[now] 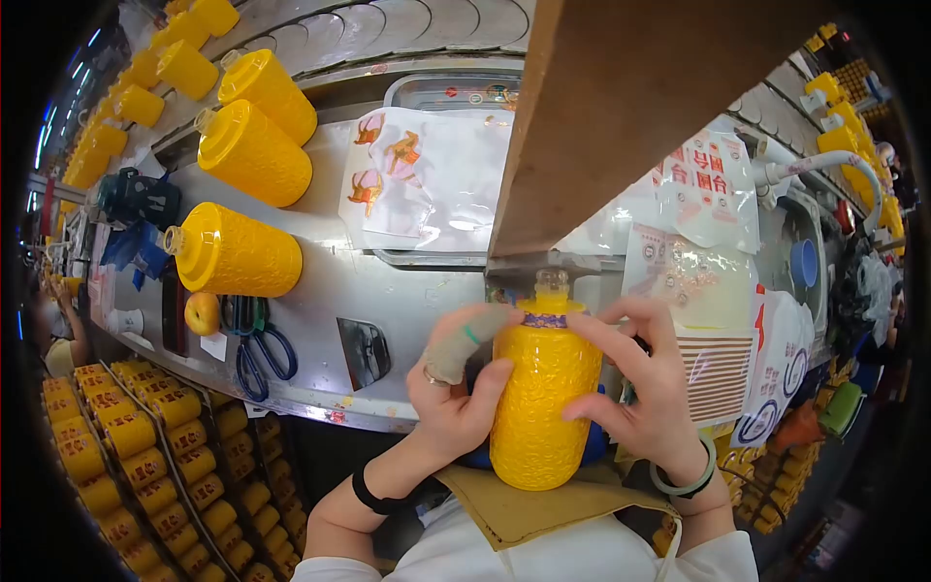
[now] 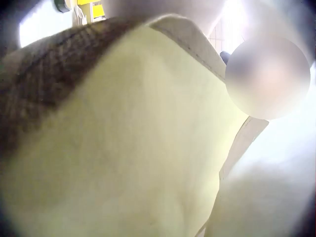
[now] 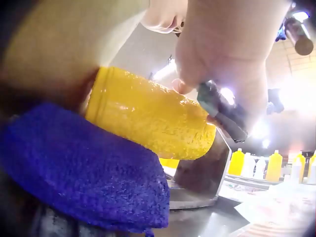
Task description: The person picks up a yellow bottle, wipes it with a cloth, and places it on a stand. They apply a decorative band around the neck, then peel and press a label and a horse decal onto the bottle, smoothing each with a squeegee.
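Note:
A yellow textured bottle [image 1: 543, 417] with a clear glass-like top stands close in front of the body, in the head view. Round its neck runs a purple patterned band [image 1: 545, 321]. My left hand [image 1: 451, 403] holds the bottle's left side, its wrapped index finger at the band and thumb on the shoulder. From the right, my right hand [image 1: 655, 388] bends its index finger to the band, thumb against the body. A dark glossy object [image 3: 222, 111] sits under the right fingers in the right wrist view; I cannot tell what it is. Only clothing fills most of the left wrist view.
Several yellow bottles [image 1: 238, 249] stand at the left, by scissors [image 1: 257, 354] and an apple [image 1: 202, 314]. A brown beam [image 1: 601, 107] crosses ahead. Printed sheets [image 1: 693, 262] lie right; a tray with decals [image 1: 436, 175] lies behind. Blue cloth [image 3: 89, 168] is beneath the bottle.

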`<control>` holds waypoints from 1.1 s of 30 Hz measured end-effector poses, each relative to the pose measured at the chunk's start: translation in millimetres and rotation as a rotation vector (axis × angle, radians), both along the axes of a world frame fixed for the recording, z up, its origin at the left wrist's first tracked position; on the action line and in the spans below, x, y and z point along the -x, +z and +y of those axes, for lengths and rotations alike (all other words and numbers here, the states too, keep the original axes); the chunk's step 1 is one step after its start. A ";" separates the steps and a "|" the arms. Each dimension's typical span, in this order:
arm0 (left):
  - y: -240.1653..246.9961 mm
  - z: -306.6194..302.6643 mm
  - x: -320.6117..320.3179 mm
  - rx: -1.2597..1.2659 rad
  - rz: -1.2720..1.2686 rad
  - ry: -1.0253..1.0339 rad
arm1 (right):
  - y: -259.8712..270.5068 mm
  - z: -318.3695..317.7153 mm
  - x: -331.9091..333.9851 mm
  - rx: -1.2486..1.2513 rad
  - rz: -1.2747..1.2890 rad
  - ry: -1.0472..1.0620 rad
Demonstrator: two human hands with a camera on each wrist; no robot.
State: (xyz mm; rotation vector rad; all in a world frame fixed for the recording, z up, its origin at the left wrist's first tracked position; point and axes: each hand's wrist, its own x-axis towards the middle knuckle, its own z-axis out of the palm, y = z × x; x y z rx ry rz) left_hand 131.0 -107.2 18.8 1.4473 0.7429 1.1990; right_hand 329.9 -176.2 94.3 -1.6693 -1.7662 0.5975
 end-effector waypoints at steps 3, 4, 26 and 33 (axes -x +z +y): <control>-0.1 4.0 0.7 -0.126 0.068 -0.029 | -0.8 1.3 0.5 0.014 0.031 0.009; -0.1 3.5 0.6 -0.126 0.068 -0.030 | 0.1 2.3 -0.2 0.013 0.031 0.009; 0.9 1.5 -1.2 -0.141 0.093 -0.006 | 5.9 13.5 -7.8 0.132 0.035 0.112; -3.8 5.7 2.9 -0.092 0.083 -0.032 | 1.4 7.7 -8.0 0.090 0.123 0.082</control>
